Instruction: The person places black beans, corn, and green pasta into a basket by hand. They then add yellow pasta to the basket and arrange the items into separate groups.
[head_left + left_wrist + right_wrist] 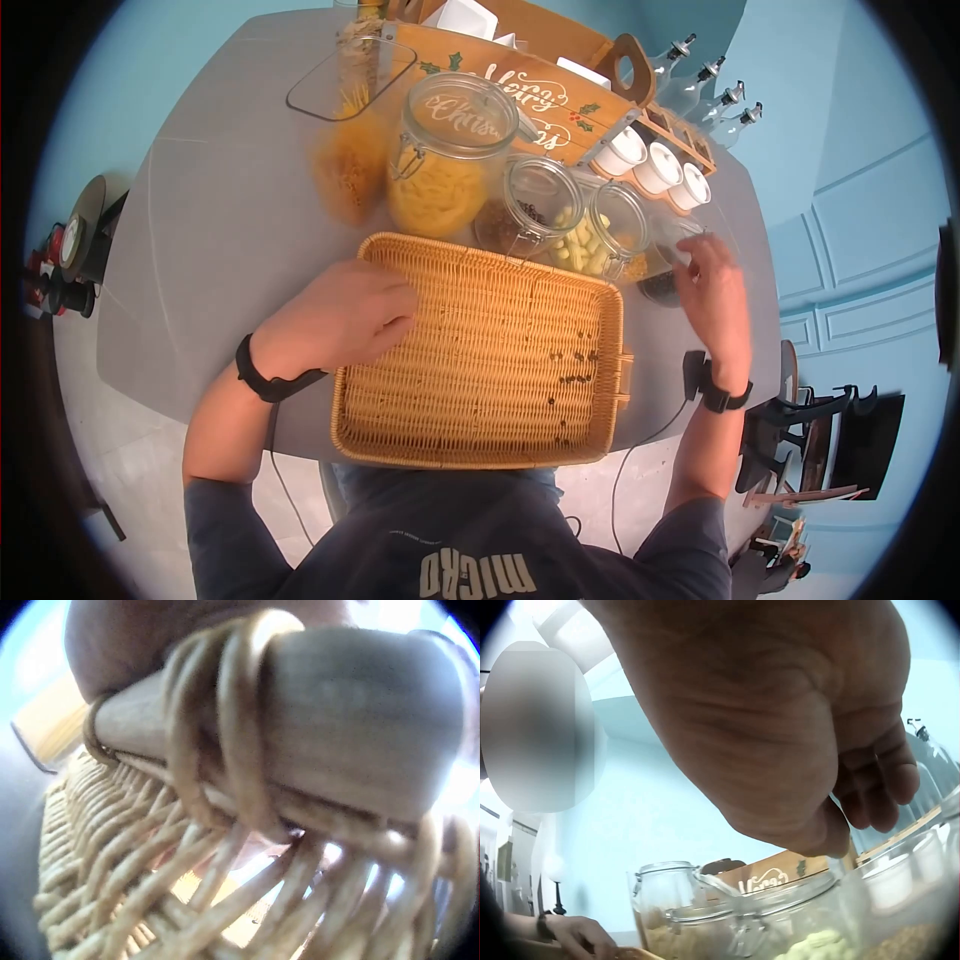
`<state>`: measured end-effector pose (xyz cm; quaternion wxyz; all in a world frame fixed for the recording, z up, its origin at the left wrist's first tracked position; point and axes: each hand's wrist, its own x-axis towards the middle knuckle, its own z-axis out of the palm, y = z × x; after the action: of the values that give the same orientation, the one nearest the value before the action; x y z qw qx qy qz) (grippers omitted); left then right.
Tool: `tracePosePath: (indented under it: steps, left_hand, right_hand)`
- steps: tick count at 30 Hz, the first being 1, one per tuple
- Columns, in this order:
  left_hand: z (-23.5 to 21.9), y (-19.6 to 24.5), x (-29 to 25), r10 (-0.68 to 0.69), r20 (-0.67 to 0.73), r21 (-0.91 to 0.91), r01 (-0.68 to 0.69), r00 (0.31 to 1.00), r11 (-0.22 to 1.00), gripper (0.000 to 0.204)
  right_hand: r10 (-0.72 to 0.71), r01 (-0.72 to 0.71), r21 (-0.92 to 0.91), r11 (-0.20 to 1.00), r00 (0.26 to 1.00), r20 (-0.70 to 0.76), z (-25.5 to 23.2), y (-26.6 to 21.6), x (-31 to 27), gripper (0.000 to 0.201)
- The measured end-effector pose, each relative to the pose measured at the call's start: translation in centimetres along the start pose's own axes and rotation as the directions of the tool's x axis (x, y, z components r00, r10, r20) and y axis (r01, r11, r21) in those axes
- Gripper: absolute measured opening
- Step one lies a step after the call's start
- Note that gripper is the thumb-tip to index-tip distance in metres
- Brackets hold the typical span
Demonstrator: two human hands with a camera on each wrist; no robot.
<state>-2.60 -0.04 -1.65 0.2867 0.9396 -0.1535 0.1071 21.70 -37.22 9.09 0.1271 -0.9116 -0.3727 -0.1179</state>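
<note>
A rectangular wicker basket [470,330] sits at the table's front edge, with several small dark beans [575,378] scattered on the right part of its floor. My left hand [345,315] grips its left side, fingers curled over the rim. In the left wrist view the basket's wooden handle [352,720] fills the frame, with part of the hand behind it. My right hand [715,290] is at the right end of the jar row, fingers loosely bent beside a glass jar with dark contents [657,288]. Nothing shows between those fingers in the right wrist view.
Behind the basket stand glass jars: one of yellow pasta [435,195], one with dark contents [505,225], one of pale green pieces [583,245]. Further back are a wooden crate [500,75], white lidded pots [657,168] and glass bottles [685,90].
</note>
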Motion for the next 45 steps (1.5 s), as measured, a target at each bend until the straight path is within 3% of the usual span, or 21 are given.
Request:
tracePosePath:
  steps: [1, 3, 7, 18, 22, 25, 28, 30, 33, 36, 37, 39, 42, 45]
  left_hand:
    - [0.0, 0.0, 0.0, 0.0, 0.001, 0.001, 0.0, 1.0, 1.0, 0.02]
    - [0.0, -0.1, 0.0, 0.0, 0.006, 0.002, 0.0, 1.0, 1.0, 0.021]
    - [0.1, -0.1, 0.0, 0.006, 0.003, -0.002, -0.006, 1.0, 1.0, 0.02]
    - [-0.1, -0.1, -0.2, -0.001, 0.001, 0.005, 0.001, 1.0, 1.0, 0.02]
    - [-0.1, 0.0, -0.1, -0.002, 0.001, 0.016, 0.002, 1.0, 1.0, 0.02]
    - [-0.1, 0.1, -0.1, -0.002, -0.005, 0.006, 0.002, 1.0, 1.0, 0.02]
    - [-0.2, 0.2, 0.0, -0.01, 0.009, 0.002, 0.01, 1.0, 1.0, 0.02]
    - [-0.3, 0.4, 0.1, -0.014, 0.019, 0.007, 0.014, 1.0, 1.0, 0.019]
    - [-0.4, 0.3, 0.2, -0.01, 0.021, 0.011, 0.009, 1.0, 1.0, 0.018]
    - [-0.2, 0.3, 0.2, -0.014, 0.012, 0.004, 0.014, 1.0, 1.0, 0.018]
    - [-0.1, 0.3, 0.1, -0.015, 0.012, 0.002, 0.015, 1.0, 1.0, 0.018]
    - [-0.1, 0.3, 0.2, -0.016, 0.016, -0.001, 0.016, 1.0, 1.0, 0.018]
    - [-0.3, 0.4, 0.3, -0.018, 0.021, 0.0, 0.018, 1.0, 1.0, 0.017]
    - [-0.4, 0.6, 0.3, -0.024, 0.025, 0.003, 0.024, 0.999, 1.0, 0.017]
  right_hand:
    - [-0.028, 0.028, 0.001, 1.0, 0.999, 0.018, 0.2, -0.4, -0.8, 0.016]
    - [-0.171, 0.163, 0.054, 0.985, 0.962, 0.215, 0.6, -2.4, -2.4, 0.016]
    - [-0.414, 0.409, 0.12, 0.905, 0.777, 0.474, 3.2, -5.2, -4.4, 0.014]
    - [-0.435, 0.411, 0.172, 0.895, 0.722, 0.538, 7.2, -5.9, -5.2, 0.011]
    - [-0.426, 0.394, 0.182, 0.901, 0.725, 0.541, 6.0, -6.5, -4.7, 0.011]
    - [-0.289, 0.299, 0.053, 0.953, 0.841, 0.457, 3.3, -5.9, -3.6, 0.014]
    - [-0.153, 0.17, -0.071, 0.983, 0.969, 0.193, 0.9, -3.3, -1.3, 0.013]
    - [-0.027, 0.034, -0.154, 0.987, 0.999, 0.044, 0.2, -0.9, 0.3, 0.015]
    - [0.015, -0.023, -0.142, 0.99, 0.998, -0.054, -0.8, 0.1, 1.2, 0.018]
    - [-0.006, 0.006, -0.03, 1.0, 1.0, 0.005, -1.0, -1.5, -0.2, 0.019]
    - [-0.102, 0.104, -0.013, 0.994, 0.991, 0.091, -0.6, -1.9, -1.0, 0.018]
    - [-0.289, 0.287, 0.045, 0.957, 0.924, 0.252, 0.2, -2.9, -2.5, 0.016]
    - [-0.377, 0.352, 0.14, 0.925, 0.821, 0.428, 2.2, -4.7, -3.8, 0.015]
    - [-0.409, 0.437, 0.033, 0.899, 0.807, 0.427, 4.8, -4.8, -4.6, 0.016]
